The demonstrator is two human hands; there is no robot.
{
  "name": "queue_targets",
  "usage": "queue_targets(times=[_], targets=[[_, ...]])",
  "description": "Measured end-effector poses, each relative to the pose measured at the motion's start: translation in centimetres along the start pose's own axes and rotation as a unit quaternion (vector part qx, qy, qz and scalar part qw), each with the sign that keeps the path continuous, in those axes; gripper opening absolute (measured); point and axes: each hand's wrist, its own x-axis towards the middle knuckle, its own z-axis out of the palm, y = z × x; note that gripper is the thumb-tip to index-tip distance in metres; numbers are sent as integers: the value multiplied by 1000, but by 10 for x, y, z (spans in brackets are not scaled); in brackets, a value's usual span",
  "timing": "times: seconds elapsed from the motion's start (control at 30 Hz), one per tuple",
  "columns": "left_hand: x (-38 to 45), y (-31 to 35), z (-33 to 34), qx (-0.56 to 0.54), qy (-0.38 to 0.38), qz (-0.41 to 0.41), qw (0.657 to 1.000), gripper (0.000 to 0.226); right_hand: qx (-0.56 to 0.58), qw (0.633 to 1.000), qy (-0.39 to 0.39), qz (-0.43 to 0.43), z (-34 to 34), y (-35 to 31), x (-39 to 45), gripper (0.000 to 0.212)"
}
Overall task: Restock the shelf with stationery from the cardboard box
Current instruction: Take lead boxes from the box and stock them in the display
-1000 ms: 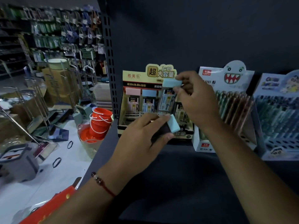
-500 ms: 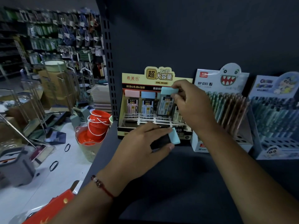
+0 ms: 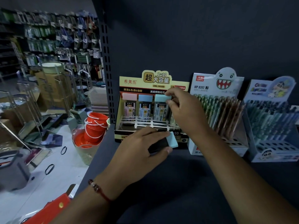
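Two hands restock a yellow display box [image 3: 129, 81] of pencil-lead cases on a dark shelf [image 3: 178, 183].

Right hand [image 3: 186, 113] pinches the teal cap of a lead case [image 3: 161, 98] standing in the box's back row, beside a blue-capped and a pink-capped one. Left hand [image 3: 142, 147], fingers curled, grips another teal-capped case [image 3: 173, 140] just in front of the box.

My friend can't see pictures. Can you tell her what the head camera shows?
A person's right hand pinches a teal-capped lead case at the back row of a yellow display box on a dark shelf. The left hand holds another teal-capped case in front of the box. Pen displays stand to the right.
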Motion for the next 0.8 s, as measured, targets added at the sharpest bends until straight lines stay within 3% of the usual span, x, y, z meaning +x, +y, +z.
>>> queue_targets(times=[0.3, 0.67, 0.8], targets=[[0, 2, 0, -10, 1, 9, 1000, 51, -112, 994, 7, -7, 14, 5, 1, 23], [1, 1, -2, -23, 36, 8, 999, 47, -137, 990, -30, -12, 15, 3, -3, 45], [2, 0, -2, -56, 65, -8, 996, 47, -74, 997, 2, -7, 9, -3, -2, 46]])
